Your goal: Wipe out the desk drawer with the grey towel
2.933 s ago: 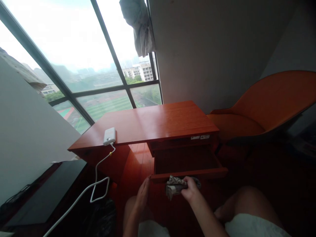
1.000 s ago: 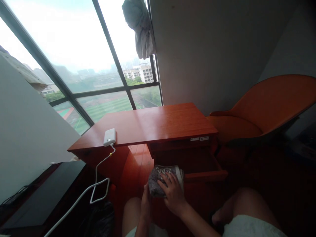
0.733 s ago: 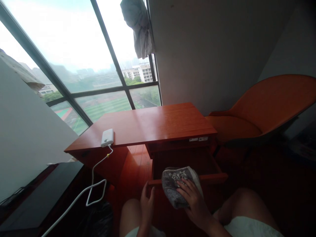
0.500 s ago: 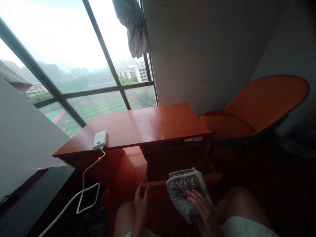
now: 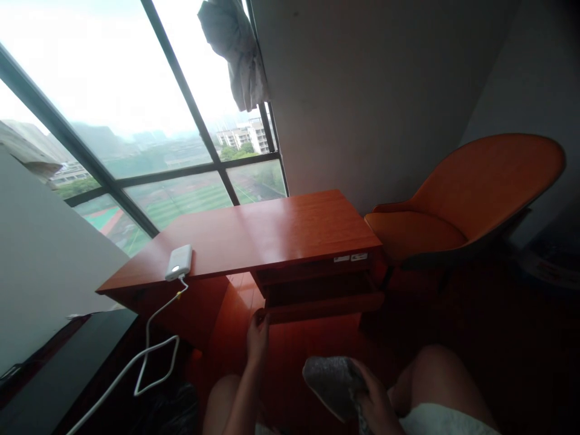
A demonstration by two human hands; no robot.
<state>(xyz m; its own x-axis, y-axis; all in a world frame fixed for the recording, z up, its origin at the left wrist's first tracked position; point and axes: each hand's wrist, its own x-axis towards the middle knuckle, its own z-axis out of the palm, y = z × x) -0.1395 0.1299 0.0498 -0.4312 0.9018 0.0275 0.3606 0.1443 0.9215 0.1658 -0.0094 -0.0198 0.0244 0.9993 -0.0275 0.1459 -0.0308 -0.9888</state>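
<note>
My left hand (image 5: 258, 332) is at the left end of the drawer front (image 5: 324, 307), its fingers curled round the edge. The wooden drawer sticks part of the way out of the desk (image 5: 272, 232), and its inside is dark. Lower and to the right, my right hand (image 5: 375, 396) grips a folded grey towel (image 5: 333, 380) with a pale border. The towel hangs in front of the drawer, above my lap, apart from the desk.
A white power bank (image 5: 179, 262) lies on the desk's left side, with a white cable (image 5: 147, 353) running down from it. An orange chair (image 5: 480, 193) stands at the right. Behind the desk is a window (image 5: 176, 175); a dark surface (image 5: 81, 362) lies at left.
The drawer has slid further into the desk, with my left hand moving forward at its edge. My right hand has drawn the towel down and away from the drawer, turning it.
</note>
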